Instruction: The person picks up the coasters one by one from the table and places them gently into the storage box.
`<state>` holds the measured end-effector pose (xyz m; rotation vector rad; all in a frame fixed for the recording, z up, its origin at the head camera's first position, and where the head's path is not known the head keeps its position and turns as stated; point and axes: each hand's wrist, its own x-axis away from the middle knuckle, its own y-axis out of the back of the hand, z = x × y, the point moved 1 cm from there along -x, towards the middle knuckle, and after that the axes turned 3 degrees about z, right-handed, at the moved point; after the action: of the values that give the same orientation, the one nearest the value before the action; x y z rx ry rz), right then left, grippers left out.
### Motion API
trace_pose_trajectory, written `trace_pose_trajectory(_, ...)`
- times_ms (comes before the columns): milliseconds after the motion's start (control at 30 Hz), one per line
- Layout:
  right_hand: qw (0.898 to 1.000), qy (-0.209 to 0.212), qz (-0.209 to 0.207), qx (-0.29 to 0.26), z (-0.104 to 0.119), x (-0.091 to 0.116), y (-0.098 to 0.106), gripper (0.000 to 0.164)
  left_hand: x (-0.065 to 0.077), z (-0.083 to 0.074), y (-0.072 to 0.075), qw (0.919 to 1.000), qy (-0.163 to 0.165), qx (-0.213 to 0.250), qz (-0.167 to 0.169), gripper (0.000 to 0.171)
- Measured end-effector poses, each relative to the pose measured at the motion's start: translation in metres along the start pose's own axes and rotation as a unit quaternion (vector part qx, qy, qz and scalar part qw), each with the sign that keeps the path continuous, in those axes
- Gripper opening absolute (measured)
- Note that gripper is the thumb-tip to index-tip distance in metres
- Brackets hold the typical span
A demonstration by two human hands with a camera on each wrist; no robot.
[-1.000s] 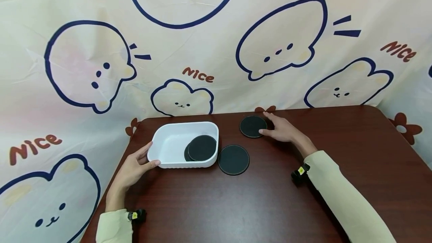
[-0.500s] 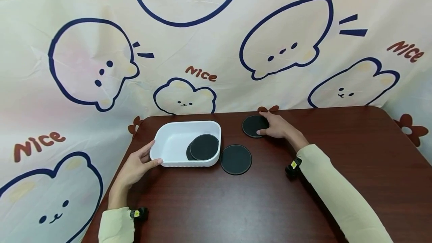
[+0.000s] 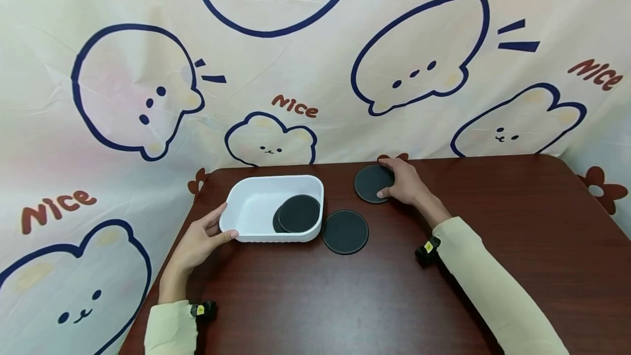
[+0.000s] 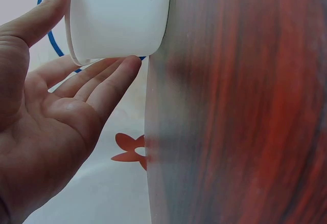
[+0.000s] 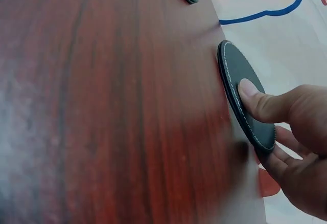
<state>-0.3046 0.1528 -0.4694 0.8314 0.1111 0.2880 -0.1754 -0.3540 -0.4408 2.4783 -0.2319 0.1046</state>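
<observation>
Overlapping black discs (image 3: 299, 213) in white tray (image 3: 250, 210)

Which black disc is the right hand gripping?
The loose disc nearest the back of the table: the right hand pinches it. The other loose disc lies untouched beside the white tray; the overlapping discs are inside the tray.

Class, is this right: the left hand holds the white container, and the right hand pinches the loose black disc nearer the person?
Not quite: the right hand pinches the farther loose black disc, as the head view shows. The left hand does hold the white container.
</observation>
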Motion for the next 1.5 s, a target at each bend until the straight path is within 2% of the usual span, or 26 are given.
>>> trace_pose_trajectory(133, 1.000, -0.012, -0.026, -0.007, 0.000, 0.004, 0.002, 0.099, 0.000, 0.000, 0.000, 1.0000, 0.003, -0.002, 0.000, 0.090)
trace_pose_trajectory(300, 0.999, -0.029, -0.036, -0.011, -0.004, 0.009, 0.003, 0.092, 0.001, 0.000, 0.000, 1.0000, 0.004, -0.006, 0.000, 0.091)
trace_pose_trajectory(733, 0.995, -0.012, -0.085, -0.057, -0.006, 0.029, 0.005, 0.071, 0.000, 0.001, -0.002, 1.0000, 0.002, 0.000, -0.001, 0.092)
trace_pose_trajectory(967, 0.989, -0.021, -0.078, -0.127, -0.011, 0.039, 0.005, 0.064, 0.000, 0.001, -0.001, 1.0000, 0.003, 0.001, 0.000, 0.092)
trace_pose_trajectory(1167, 0.984, -0.054, -0.059, -0.158, -0.012, 0.042, 0.008, 0.058, 0.000, 0.000, -0.001, 1.0000, 0.004, -0.001, 0.001, 0.092)
trace_pose_trajectory(1300, 0.973, -0.088, -0.046, -0.208, -0.011, 0.046, 0.013, 0.057, -0.001, 0.000, -0.001, 1.0000, 0.002, -0.001, 0.001, 0.092)
trace_pose_trajectory(1500, 0.937, -0.122, -0.009, -0.327, -0.011, 0.054, 0.022, 0.062, -0.001, 0.001, -0.001, 1.0000, 0.003, -0.001, 0.000, 0.091)
